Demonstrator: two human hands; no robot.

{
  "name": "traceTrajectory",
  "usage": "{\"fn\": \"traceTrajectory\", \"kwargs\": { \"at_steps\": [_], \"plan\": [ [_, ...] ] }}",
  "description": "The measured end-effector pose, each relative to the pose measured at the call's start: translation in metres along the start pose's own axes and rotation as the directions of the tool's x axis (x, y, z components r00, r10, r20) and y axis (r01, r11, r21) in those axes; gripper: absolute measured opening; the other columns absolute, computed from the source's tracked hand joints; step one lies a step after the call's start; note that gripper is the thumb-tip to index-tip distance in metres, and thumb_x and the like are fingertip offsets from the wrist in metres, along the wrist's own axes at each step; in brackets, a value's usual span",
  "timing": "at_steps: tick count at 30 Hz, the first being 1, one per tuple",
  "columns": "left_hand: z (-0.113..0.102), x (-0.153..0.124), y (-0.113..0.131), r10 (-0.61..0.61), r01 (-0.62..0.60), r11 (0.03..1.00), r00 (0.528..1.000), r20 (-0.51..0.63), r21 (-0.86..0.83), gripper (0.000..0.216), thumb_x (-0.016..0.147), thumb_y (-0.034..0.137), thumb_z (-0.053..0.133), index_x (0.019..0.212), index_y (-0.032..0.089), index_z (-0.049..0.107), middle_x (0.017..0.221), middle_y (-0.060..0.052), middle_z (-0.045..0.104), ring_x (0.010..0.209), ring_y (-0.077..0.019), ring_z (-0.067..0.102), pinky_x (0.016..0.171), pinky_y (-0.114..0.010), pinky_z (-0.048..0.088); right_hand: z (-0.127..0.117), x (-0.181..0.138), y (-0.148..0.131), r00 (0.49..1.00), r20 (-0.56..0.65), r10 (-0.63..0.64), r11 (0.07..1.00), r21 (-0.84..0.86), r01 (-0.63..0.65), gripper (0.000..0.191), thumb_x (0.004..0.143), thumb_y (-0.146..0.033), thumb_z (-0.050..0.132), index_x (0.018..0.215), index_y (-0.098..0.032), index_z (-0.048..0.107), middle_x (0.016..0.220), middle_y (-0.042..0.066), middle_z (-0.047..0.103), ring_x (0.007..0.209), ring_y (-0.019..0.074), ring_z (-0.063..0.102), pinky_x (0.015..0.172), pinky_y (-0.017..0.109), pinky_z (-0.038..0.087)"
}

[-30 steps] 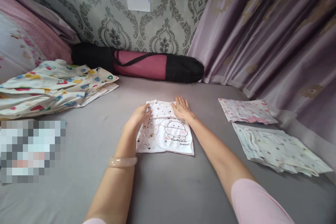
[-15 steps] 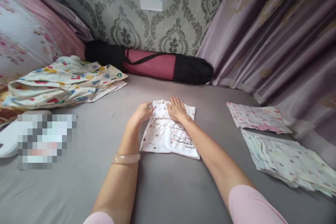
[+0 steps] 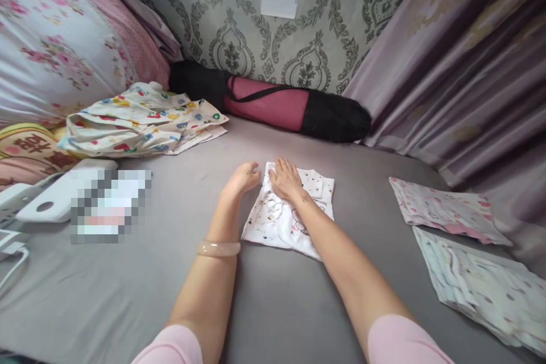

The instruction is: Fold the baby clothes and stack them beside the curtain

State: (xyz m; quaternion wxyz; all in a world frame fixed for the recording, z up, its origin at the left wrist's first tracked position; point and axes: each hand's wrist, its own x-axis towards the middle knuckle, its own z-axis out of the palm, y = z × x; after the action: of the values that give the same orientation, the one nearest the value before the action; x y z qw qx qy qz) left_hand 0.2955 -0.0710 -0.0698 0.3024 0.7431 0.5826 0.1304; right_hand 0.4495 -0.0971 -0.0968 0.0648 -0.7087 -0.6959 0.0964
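A small white baby shirt (image 3: 273, 222) with a cartoon print lies folded on the grey bed sheet (image 3: 128, 290) in the middle. My left hand (image 3: 244, 177) rests at its far left corner with the fingers curled, pinching the edge of the cloth. My right hand (image 3: 285, 178) lies flat on the shirt's far edge, fingers stretched out and together. A pale bangle (image 3: 218, 248) sits on my left wrist.
Two folded printed cloths (image 3: 447, 213) (image 3: 486, 284) lie at the right by the purple curtain (image 3: 460, 68). A heap of colourful printed clothes (image 3: 140, 122) lies at the back left. A pink and black rolled mat bag (image 3: 281, 107) lies along the wall. White devices (image 3: 55, 199) sit at the left.
The view has swung left, so everything has shifted right. My right hand has slid left across the shirt's far edge, closer to my left hand.
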Motion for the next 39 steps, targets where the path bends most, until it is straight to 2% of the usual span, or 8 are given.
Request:
{"fn": "traceTrajectory", "kwargs": {
  "at_steps": [8,16,22,25,29,32,35,39],
  "plan": [
    [-0.004,-0.001,-0.002,-0.021,0.021,0.999,1.0,-0.003,-0.025,0.046,0.092,0.023,0.046,0.135,0.01,0.058,0.129,-0.017,0.066,0.116,-0.0224,0.064,0.097,-0.026,0.046,-0.008,-0.006,-0.015,1.0,0.013,0.001,1.0,-0.014,-0.001,0.064,0.103,-0.039,0.022,0.155,-0.002,0.024,0.164,0.015,0.017,0.152,0.0258,0.012,0.122,0.044,0.005],
    [-0.006,-0.003,-0.002,-0.05,0.049,0.997,0.999,-0.008,-0.053,0.045,0.089,0.017,0.047,0.132,0.011,0.059,0.131,-0.017,0.065,0.119,-0.0222,0.062,0.095,-0.026,0.045,0.01,-0.009,-0.036,0.999,-0.048,-0.024,1.0,-0.014,0.023,0.064,0.102,-0.039,0.024,0.155,-0.004,0.026,0.163,0.014,0.022,0.151,0.0246,0.015,0.122,0.045,0.003],
    [-0.005,-0.001,-0.001,-0.021,0.021,0.999,1.0,-0.006,-0.031,0.043,0.089,0.019,0.047,0.128,0.012,0.06,0.127,-0.017,0.067,0.115,-0.0214,0.064,0.09,-0.024,0.046,-0.004,-0.016,-0.029,0.996,-0.021,-0.081,0.988,0.133,0.083,0.063,0.102,-0.036,0.024,0.155,-0.002,0.025,0.163,0.014,0.022,0.152,0.0232,0.015,0.123,0.04,0.008],
    [-0.007,-0.003,0.002,-0.023,0.023,1.0,0.999,0.03,-0.007,0.036,0.087,0.027,0.052,0.119,0.014,0.065,0.111,-0.012,0.073,0.097,-0.02,0.069,0.079,-0.023,0.049,-0.016,-0.045,-0.015,0.996,-0.006,-0.094,0.976,0.199,0.093,0.064,0.101,-0.037,0.024,0.155,-0.003,0.022,0.164,0.015,0.016,0.152,0.0238,0.011,0.123,0.039,0.011],
    [-0.011,-0.006,0.006,-0.03,0.026,0.999,0.966,0.257,0.021,0.026,0.079,0.04,0.064,0.09,0.017,0.068,0.076,-0.006,0.072,0.07,-0.0184,0.068,0.062,-0.023,0.05,-0.024,-0.107,0.014,0.996,0.035,-0.08,0.988,0.133,0.075,0.066,0.1,-0.036,0.03,0.156,-0.004,0.02,0.165,0.017,0.009,0.153,0.026,0.004,0.123,0.045,0.006],
    [-0.01,-0.006,0.008,-0.065,0.032,0.995,0.931,0.36,0.097,0.031,0.067,0.047,0.075,0.073,0.018,0.065,0.065,-0.004,0.068,0.062,-0.0181,0.066,0.057,-0.023,0.049,-0.027,-0.152,0.034,0.993,0.113,-0.023,0.995,0.102,0.011,0.065,0.101,-0.039,0.028,0.156,-0.004,0.022,0.165,0.018,0.009,0.153,0.0277,0.005,0.123,0.049,0.006],
    [-0.006,-0.006,0.008,-0.1,0.053,0.99,0.918,0.383,0.133,0.035,0.059,0.047,0.081,0.069,0.019,0.062,0.066,-0.004,0.068,0.063,-0.0187,0.067,0.056,-0.023,0.05,-0.03,-0.187,0.047,0.988,0.15,-0.033,0.994,0.106,0.017,0.065,0.102,-0.042,0.024,0.155,-0.004,0.024,0.164,0.018,0.01,0.152,0.0266,0.005,0.124,0.047,0.007],
    [-0.002,-0.01,0.011,-0.144,0.091,0.982,0.929,0.341,0.166,0.036,0.056,0.043,0.082,0.074,0.019,0.062,0.065,-0.004,0.069,0.063,-0.0205,0.069,0.057,-0.025,0.053,-0.034,-0.221,0.055,0.987,0.134,-0.093,0.99,0.115,0.078,0.061,0.103,-0.04,0.026,0.155,-0.007,0.028,0.163,0.015,0.016,0.152,0.0228,0.01,0.125,0.043,0.011]
  ]
}}
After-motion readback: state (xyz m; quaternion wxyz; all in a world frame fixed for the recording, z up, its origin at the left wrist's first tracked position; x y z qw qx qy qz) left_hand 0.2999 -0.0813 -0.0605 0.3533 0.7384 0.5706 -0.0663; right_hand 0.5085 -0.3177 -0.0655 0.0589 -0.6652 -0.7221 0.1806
